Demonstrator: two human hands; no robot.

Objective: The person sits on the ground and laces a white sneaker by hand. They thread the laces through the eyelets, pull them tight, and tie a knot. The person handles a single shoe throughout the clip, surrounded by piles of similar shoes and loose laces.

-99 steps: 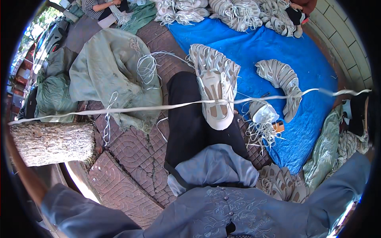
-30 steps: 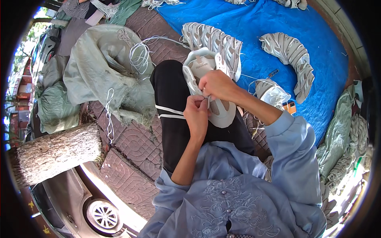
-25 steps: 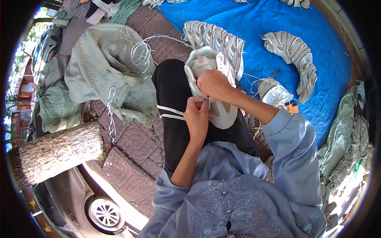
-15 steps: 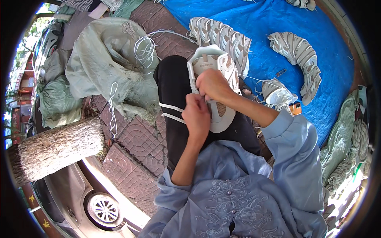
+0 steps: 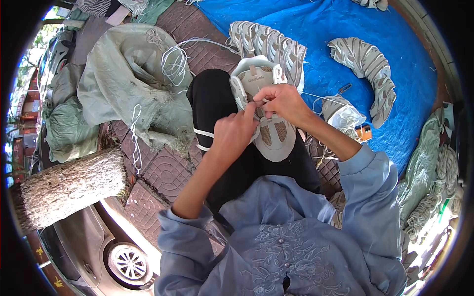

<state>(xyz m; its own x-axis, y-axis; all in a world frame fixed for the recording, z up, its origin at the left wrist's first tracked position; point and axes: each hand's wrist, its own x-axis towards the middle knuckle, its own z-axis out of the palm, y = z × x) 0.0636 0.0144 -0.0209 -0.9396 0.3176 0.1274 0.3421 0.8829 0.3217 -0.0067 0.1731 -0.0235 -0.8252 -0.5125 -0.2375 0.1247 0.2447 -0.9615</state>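
Observation:
A white and tan shoe upper (image 5: 277, 148) lies across my thighs, its toe toward me and its tongue standing up at the far end. My left hand (image 5: 234, 132) is closed on the upper's left lacing edge, fingers bent at the eyelets. Coming in from the right, my right hand (image 5: 287, 104) pinches a white shoelace over the middle of the throat. Both sets of fingertips nearly meet there and hide most of the lace. A thin white cord (image 5: 316, 95) runs from the upper's right side toward a bundled upper (image 5: 337, 109) on the right.
A blue tarp (image 5: 316, 19) carries two curved rows of nested shoe uppers (image 5: 269, 42) (image 5: 368, 64). At left lie a pale sack (image 5: 116, 74), loose white laces (image 5: 174, 66) and a tree trunk (image 5: 74, 185). A parked car (image 5: 84, 241) stands lower left. A small orange object (image 5: 364, 132) sits at right.
My right hand has shifted right and turned, uncovering more of the tongue. My left hand has tilted, its elbow swinging outward to the left.

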